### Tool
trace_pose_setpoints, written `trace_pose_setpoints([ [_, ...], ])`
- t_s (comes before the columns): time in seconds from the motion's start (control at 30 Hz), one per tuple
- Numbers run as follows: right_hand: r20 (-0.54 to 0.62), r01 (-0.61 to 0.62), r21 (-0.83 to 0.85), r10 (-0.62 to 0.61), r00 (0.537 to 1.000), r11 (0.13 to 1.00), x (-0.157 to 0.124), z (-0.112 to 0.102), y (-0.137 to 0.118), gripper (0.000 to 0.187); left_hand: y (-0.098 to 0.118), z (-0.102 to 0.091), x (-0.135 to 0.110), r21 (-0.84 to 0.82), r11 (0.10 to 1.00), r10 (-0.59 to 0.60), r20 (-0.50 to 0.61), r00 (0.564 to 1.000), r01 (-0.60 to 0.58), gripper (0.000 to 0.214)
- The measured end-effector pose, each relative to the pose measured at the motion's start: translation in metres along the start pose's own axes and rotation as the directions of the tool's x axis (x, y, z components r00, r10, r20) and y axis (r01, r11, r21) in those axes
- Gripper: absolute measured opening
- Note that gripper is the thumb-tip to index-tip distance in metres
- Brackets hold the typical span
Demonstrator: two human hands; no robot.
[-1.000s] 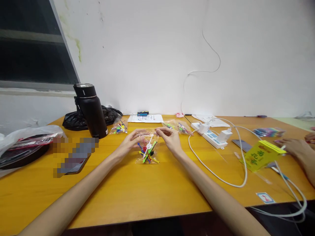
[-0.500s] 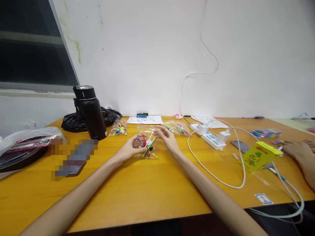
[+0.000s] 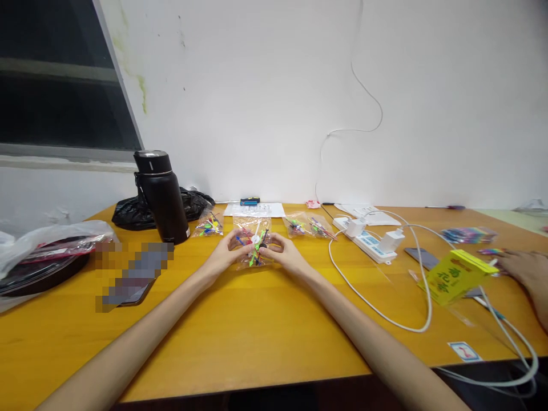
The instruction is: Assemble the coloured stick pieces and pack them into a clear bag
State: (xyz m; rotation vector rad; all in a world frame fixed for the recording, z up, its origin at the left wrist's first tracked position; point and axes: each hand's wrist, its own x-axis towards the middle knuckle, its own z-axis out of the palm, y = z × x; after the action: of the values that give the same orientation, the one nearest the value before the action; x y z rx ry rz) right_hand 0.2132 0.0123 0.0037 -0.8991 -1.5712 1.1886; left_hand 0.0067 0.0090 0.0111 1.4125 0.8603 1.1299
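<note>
A small clear plastic bag of colourful plastic pieces [image 3: 253, 242] stands upright between my hands at the middle of the orange table [image 3: 257, 325]. My left hand [image 3: 226, 254] pinches its left side, fingers curled. On the other side, my right hand [image 3: 280, 254] grips the bag in the same way. Both forearms rest low over the table.
A black flask [image 3: 161, 196] and a black bag [image 3: 141, 210] stand at the left. More small bags [image 3: 208, 224] [image 3: 309, 225] lie behind. A white power strip [image 3: 368, 240] with cables, a yellow carton [image 3: 456, 275] and another person's hand [image 3: 524, 271] are at the right.
Both hands moved down from the bag's top edge and closer together. The bag now stands upright between them instead of lying flat.
</note>
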Motion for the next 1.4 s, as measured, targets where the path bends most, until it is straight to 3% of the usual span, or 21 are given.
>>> trace_pose_setpoints([
  [0.23,-0.053,-0.004,-0.007,0.003,0.999,1.000,0.002,-0.004,0.000,0.046,-0.010,-0.011,0.010,-0.168,0.986,-0.022,-0.101,0.995,0.005,0.045],
  [0.33,-0.131,0.047,-0.081,-0.058,0.990,0.996,0.008,-0.018,-0.006,0.040,-0.011,-0.014,0.012,-0.204,0.979,-0.019,-0.137,0.990,-0.010,0.045],
  [0.43,-0.264,0.040,-0.068,-0.056,0.963,0.997,0.017,-0.053,-0.015,0.043,-0.009,-0.014,0.011,-0.201,0.980,-0.027,-0.152,0.988,-0.004,0.045],
  [0.53,-0.418,-0.028,-0.007,0.023,0.908,1.000,0.023,-0.102,-0.026,0.043,-0.008,-0.012,0.009,-0.193,0.981,-0.029,-0.141,0.990,0.002,0.045],
  [0.63,-0.539,-0.166,-0.142,0.065,0.840,0.976,0.023,-0.146,-0.032,0.032,-0.007,-0.010,0.008,-0.185,0.983,-0.026,-0.135,0.990,0.000,0.044],
  [0.8,-0.613,-0.320,-0.267,0.095,0.784,0.909,0.025,-0.180,-0.021,0.024,-0.008,-0.009,0.009,-0.179,0.984,-0.036,-0.122,0.992,0.014,0.043],
  [1.03,-0.619,-0.376,-0.463,0.011,0.785,0.803,0.038,-0.187,-0.002,0.012,-0.009,-0.007,0.009,-0.210,0.977,-0.058,-0.154,0.986,0.025,0.042],
  [1.17,-0.647,-0.357,-0.512,-0.079,0.758,0.781,0.040,-0.182,-0.005,0.019,-0.010,-0.008,0.009,-0.193,0.981,-0.062,-0.157,0.986,0.031,0.041],
  [1.3,-0.668,-0.260,-0.566,-0.250,0.701,0.782,0.033,-0.153,-0.011,0.038,-0.016,-0.009,0.011,-0.128,0.991,-0.050,-0.135,0.990,0.032,0.042],
  [1.37,-0.603,-0.151,-0.593,-0.311,0.735,0.791,0.025,-0.125,-0.011,0.035,-0.021,-0.010,0.013,-0.069,0.997,-0.040,-0.112,0.993,0.033,0.040],
  [1.4,-0.496,-0.016,-0.606,-0.362,0.789,0.795,0.019,-0.109,-0.010,0.032,-0.023,-0.010,0.014,-0.034,0.999,-0.034,-0.096,0.995,0.031,0.038],
])
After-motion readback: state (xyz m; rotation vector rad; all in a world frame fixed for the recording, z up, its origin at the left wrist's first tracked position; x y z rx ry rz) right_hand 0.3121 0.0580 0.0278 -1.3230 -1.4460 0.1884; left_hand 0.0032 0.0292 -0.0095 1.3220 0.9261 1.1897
